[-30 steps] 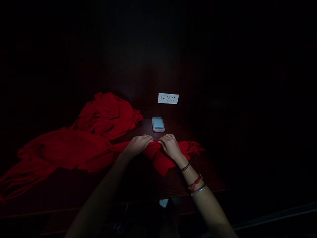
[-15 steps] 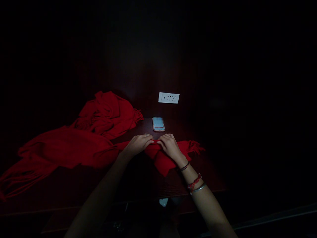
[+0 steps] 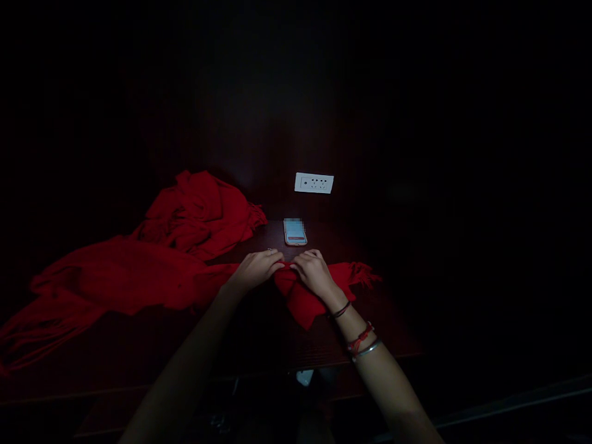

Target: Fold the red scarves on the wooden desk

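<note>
A long red fringed scarf [image 3: 139, 271] lies across a dark wooden table [image 3: 277, 345], bunched in a heap at the back left. My left hand [image 3: 256, 269] and my right hand [image 3: 313, 273] rest side by side on the scarf's folded right end, fingers curled and pinching the fabric between them. The right wrist carries several bracelets [image 3: 361, 342]. The fringe of this end sticks out to the right of my right hand.
A phone [image 3: 295, 232] with a lit screen lies on the table just behind my hands. A white socket plate [image 3: 314, 182] is on the dark wall behind it. The room around is very dark. A small white object [image 3: 305, 377] shows below the table edge.
Both hands stay on the scarf's folded end; they have shifted very slightly to the left and away from me. The scarf heap and phone have not moved.
</note>
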Action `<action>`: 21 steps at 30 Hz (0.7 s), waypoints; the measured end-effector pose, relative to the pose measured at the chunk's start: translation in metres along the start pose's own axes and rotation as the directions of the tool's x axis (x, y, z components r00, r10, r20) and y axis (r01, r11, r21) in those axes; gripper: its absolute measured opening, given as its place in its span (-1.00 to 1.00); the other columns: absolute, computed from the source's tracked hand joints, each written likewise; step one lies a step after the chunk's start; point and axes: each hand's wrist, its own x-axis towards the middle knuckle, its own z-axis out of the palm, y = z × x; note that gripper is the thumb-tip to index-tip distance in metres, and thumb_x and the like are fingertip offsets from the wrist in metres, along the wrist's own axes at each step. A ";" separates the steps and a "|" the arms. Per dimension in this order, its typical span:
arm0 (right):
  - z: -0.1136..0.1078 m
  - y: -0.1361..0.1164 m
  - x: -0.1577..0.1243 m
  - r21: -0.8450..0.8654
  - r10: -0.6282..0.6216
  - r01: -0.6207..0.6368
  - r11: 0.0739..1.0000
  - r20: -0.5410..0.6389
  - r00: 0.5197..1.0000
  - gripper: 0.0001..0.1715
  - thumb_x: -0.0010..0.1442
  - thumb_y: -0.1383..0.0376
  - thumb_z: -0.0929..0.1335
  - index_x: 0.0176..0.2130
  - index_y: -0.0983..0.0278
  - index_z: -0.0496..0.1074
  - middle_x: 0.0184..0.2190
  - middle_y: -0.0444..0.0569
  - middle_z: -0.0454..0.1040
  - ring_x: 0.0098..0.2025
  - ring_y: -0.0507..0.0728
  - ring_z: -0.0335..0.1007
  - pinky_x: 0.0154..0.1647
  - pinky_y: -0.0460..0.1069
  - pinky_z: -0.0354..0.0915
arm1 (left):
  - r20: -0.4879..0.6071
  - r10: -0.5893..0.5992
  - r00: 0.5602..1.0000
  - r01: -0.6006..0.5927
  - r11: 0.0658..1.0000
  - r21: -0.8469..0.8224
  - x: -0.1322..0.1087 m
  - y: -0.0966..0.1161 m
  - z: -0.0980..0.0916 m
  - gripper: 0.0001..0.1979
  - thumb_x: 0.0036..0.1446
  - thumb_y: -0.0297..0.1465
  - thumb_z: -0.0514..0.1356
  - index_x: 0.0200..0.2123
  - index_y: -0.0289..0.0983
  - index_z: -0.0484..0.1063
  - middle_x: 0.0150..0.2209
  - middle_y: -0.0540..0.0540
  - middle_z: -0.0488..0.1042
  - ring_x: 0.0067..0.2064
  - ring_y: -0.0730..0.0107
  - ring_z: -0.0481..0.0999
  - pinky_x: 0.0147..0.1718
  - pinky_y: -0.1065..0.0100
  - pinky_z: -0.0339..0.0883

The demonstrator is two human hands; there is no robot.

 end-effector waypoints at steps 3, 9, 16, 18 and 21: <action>-0.001 0.008 -0.002 -0.027 0.068 -0.069 0.997 -0.008 0.998 -0.77 0.14 0.30 0.16 -0.45 0.29 0.32 -0.48 -0.06 0.37 -0.36 0.05 0.19 -0.24 -0.03 -0.02 | 0.018 -0.018 1.000 0.018 1.000 0.024 -0.002 -0.006 -0.003 -0.82 0.12 -0.32 -0.07 -0.34 -0.22 0.29 -0.35 0.00 0.36 -0.32 0.45 0.35 -0.39 0.47 0.15; -0.004 0.006 -0.003 -0.010 0.091 -0.092 0.996 -0.068 0.994 -0.78 0.11 0.22 0.19 -0.27 0.27 0.32 -0.34 -0.02 0.38 -0.24 0.10 0.17 -0.22 -0.01 -0.02 | -0.003 -0.003 1.000 0.003 0.998 0.057 -0.001 -0.004 0.000 -0.85 0.11 -0.37 -0.05 -0.36 -0.21 0.28 -0.35 0.02 0.36 -0.31 0.44 0.34 -0.40 0.47 0.14; -0.001 0.006 -0.001 -0.027 0.069 -0.070 0.997 -0.043 0.997 -0.74 0.15 0.29 0.15 -0.46 0.28 0.33 -0.50 -0.07 0.38 -0.36 0.05 0.19 -0.20 -0.03 -0.02 | -0.042 -0.016 0.999 0.019 0.996 0.090 0.000 -0.004 -0.001 -0.82 0.12 -0.31 -0.07 -0.33 -0.23 0.27 -0.34 0.00 0.36 -0.30 0.45 0.34 -0.39 0.47 0.14; -0.003 0.013 -0.004 -0.030 0.139 -0.140 0.990 -0.049 0.989 -0.73 0.15 0.28 0.16 -0.47 0.29 0.34 -0.49 -0.06 0.38 -0.37 0.06 0.19 -0.23 -0.03 0.00 | -0.060 -0.032 0.998 0.038 0.994 0.100 -0.001 -0.007 -0.002 -0.80 0.13 -0.31 -0.09 -0.34 -0.24 0.28 -0.35 -0.01 0.36 -0.31 0.45 0.34 -0.38 0.47 0.14; -0.005 0.015 -0.006 0.010 0.152 -0.151 0.988 -0.061 0.987 -0.76 0.13 0.23 0.17 -0.34 0.27 0.36 -0.39 -0.03 0.39 -0.28 0.09 0.19 -0.22 -0.01 0.00 | -0.058 -0.023 0.998 0.030 0.992 0.120 0.000 -0.008 0.000 -0.79 0.14 -0.32 -0.10 -0.36 -0.24 0.28 -0.38 0.00 0.36 -0.32 0.46 0.34 -0.41 0.48 0.14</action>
